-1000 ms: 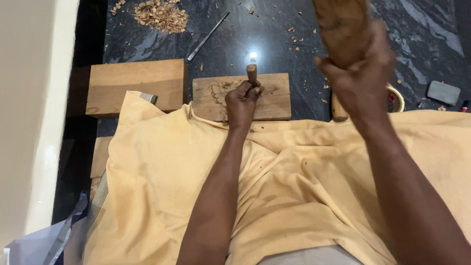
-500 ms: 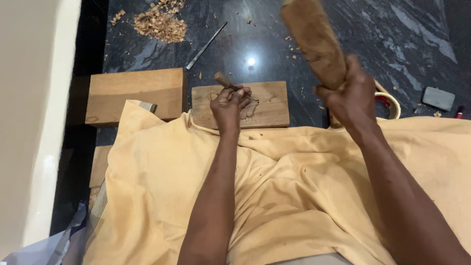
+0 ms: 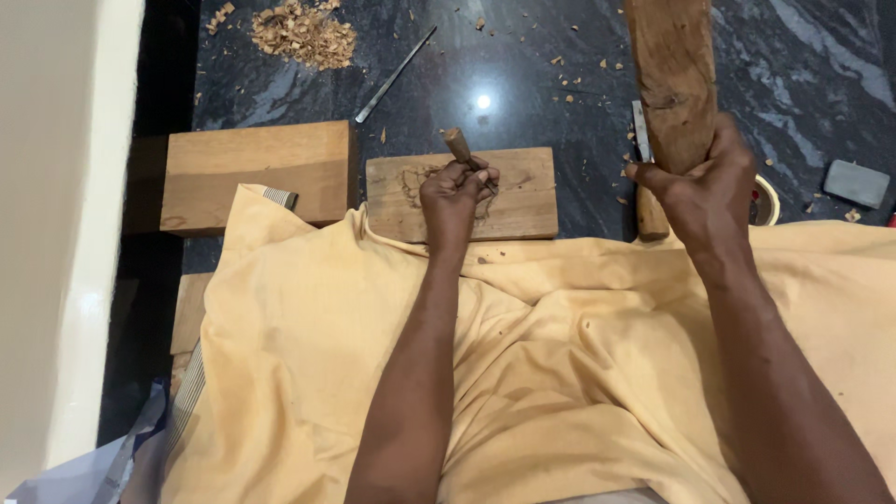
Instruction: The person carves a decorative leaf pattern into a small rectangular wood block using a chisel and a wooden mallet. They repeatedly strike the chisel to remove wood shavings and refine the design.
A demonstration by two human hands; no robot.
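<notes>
My left hand (image 3: 455,189) grips a wooden-handled chisel (image 3: 457,145), its tip set on a small wooden plank (image 3: 523,191) that bears a carved pattern. My right hand (image 3: 702,182) is closed around a thick wooden mallet (image 3: 670,75) held upright to the right of the plank, raised above the floor. A yellow cloth (image 3: 308,355) covers my lap below both arms.
A larger wooden block (image 3: 252,168) lies left of the plank. A heap of wood shavings (image 3: 303,33) and a thin metal tool (image 3: 397,73) lie on the dark stone floor. A grey stone (image 3: 857,182) and a tape roll (image 3: 770,198) sit at the right. A pale wall (image 3: 56,233) runs along the left.
The mallet has shifted from tilted to nearly upright and my right hand has dropped a little. The chisel handle has swung from leaning left to more upright.
</notes>
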